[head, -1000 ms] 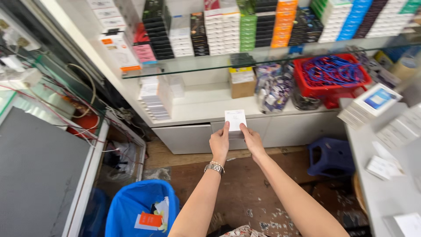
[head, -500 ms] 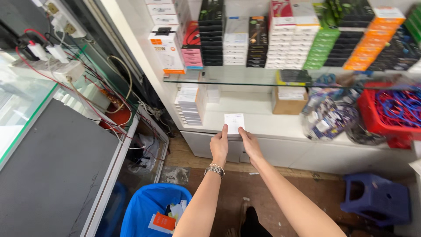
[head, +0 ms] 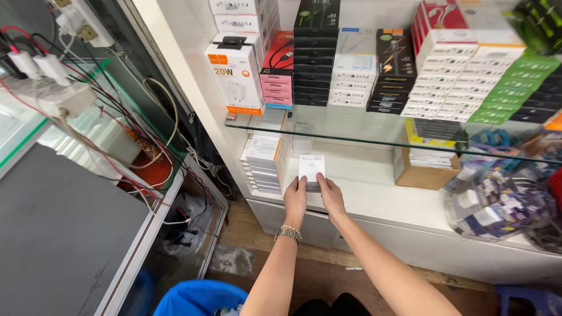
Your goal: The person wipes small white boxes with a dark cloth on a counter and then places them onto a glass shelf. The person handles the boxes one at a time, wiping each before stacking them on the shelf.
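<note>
Centre frame: one small white box [head: 311,169] held in the grip of two hands, left hand [head: 295,200] and right hand [head: 331,196], fingers closed on its lower edge. It sits over the white shelf [head: 374,193], near the front edge. One stack of white boxes [head: 262,165] just left; bare shelf to the right up to one cardboard box [head: 422,169]. Glass shelf [head: 351,131] overhead.

- You are working in bright, even, soft light with only faint shadows.
- The glass shelf [head: 374,137] is throwing pale reflections.
- The wide lens is bending the edges, and the far-right corner is blurring.
</note>
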